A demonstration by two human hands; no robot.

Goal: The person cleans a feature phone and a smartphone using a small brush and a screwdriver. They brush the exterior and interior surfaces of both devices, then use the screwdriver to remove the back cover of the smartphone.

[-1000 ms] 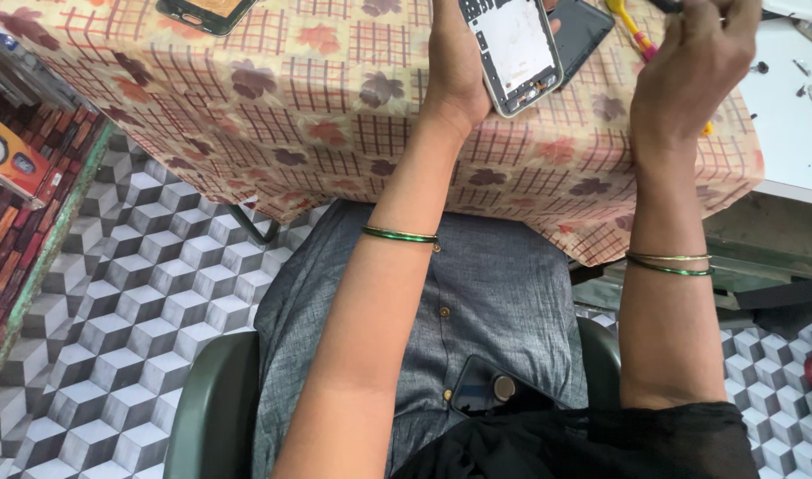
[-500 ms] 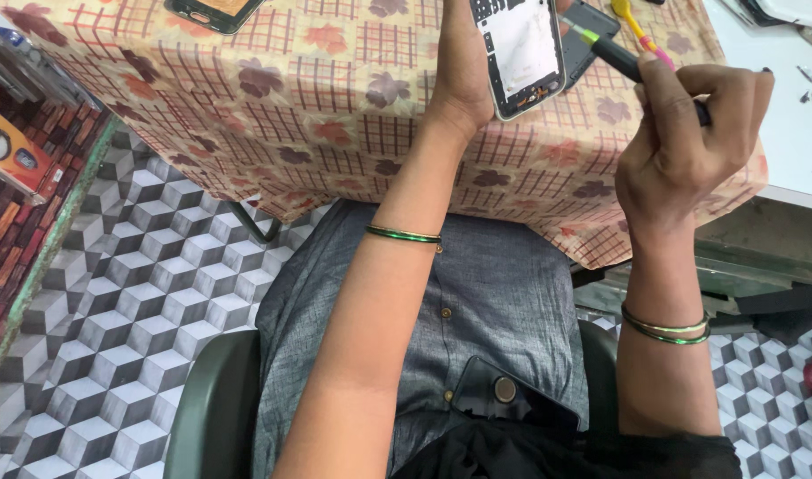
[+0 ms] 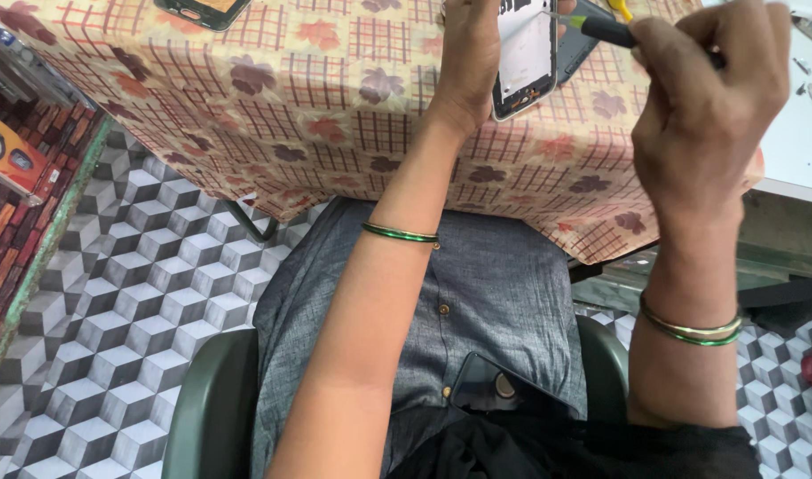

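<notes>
The phone (image 3: 523, 53) in your left hand (image 3: 466, 55) has its back cover off. You see a pale, whitish inner plate framed by a dark rim with rounded corners, and small dark cut-outs show near its lower end. It stands nearly upright and its top runs out of the picture. You hold it above the far part of the table (image 3: 273, 98), gripped along its left edge, with your fingers closed around it.

Your right hand (image 3: 703, 115) is clamped on a screwdriver (image 3: 614, 31) with a black shaft and a yellow-green collar. Its thin metal tip points left and meets the upper part of the phone's open back. The two hands are near each other but apart, joined only by tool and phone.

The table wears a cloth checked in red and cream with brown leaf prints. A second phone (image 3: 202, 9) lies on it at the far left edge. Green bangles (image 3: 402, 234) circle both your wrists. Another dark phone (image 3: 495, 386) rests in your lap on the grey shirt. The floor (image 3: 131, 293) below has a grey cube pattern.
</notes>
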